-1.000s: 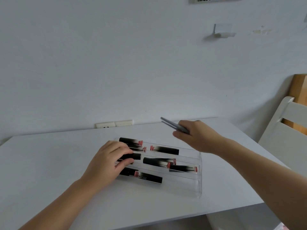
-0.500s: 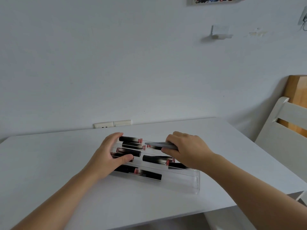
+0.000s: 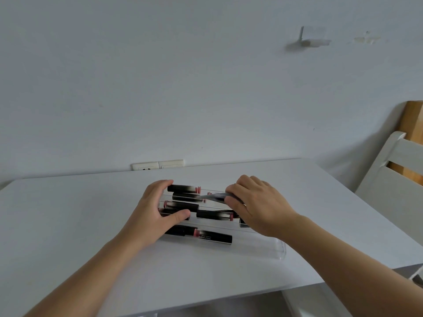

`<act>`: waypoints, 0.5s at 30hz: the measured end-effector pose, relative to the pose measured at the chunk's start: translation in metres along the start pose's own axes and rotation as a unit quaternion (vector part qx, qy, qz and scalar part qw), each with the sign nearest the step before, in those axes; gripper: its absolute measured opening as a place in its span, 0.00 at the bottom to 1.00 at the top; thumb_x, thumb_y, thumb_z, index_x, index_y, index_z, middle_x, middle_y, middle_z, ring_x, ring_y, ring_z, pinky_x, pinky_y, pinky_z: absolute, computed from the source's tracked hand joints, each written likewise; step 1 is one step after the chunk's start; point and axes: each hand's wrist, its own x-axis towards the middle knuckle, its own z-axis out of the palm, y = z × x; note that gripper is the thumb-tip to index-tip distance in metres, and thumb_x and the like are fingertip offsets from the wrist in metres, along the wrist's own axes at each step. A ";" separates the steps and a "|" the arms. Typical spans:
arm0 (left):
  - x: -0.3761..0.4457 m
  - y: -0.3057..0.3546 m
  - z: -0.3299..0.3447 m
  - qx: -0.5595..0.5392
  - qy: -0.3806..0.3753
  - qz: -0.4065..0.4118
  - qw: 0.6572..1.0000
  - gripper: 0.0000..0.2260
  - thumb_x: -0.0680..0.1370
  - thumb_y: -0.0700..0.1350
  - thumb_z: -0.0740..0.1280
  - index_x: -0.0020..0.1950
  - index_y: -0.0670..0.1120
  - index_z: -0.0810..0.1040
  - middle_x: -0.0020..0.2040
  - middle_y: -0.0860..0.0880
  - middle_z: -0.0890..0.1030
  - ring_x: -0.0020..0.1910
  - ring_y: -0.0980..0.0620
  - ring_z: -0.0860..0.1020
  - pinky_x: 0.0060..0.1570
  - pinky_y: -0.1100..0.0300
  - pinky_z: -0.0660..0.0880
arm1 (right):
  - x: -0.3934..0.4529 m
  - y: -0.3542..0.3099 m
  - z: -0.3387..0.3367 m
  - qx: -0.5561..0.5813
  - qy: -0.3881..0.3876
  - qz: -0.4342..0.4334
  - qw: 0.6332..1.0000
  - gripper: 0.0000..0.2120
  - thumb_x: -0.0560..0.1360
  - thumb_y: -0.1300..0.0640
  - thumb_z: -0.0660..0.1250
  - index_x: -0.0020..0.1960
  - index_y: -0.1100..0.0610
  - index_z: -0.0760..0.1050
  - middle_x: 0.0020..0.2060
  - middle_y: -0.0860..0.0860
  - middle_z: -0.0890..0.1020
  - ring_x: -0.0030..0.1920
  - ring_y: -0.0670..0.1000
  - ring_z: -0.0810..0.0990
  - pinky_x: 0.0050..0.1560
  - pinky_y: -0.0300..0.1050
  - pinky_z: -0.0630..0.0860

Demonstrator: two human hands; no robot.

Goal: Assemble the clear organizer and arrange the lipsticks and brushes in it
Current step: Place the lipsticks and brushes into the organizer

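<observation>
Left hand [image 3: 153, 211] spread, fingers resting on the clear organizer's [image 3: 280, 249] left end, thumb over a lipstick [image 3: 183, 205]. Organizer mid-desk [image 3: 68, 225], black lipsticks lying in its rows. At 3 o'clock, right hand [image 3: 256, 204] pinching grey brushes [image 3: 214, 197] over the far row.

organizer [image 3: 270, 250]: clear glossy plastic; lipsticks [image 3: 212, 236] in it: glossy black; table [image 3: 68, 225] underneath: smooth matt white
</observation>
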 end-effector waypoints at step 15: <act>-0.003 0.003 0.002 0.009 0.001 -0.012 1.000 0.39 0.63 0.76 0.70 0.72 0.68 0.64 0.64 0.82 0.59 0.65 0.76 0.64 0.62 0.65 0.65 | -0.022 -0.014 0.009 -0.071 -0.010 0.026 0.997 0.34 0.79 0.32 0.42 0.78 0.49 0.61 0.74 0.51 0.70 0.70 0.56 0.69 0.74 0.53 0.60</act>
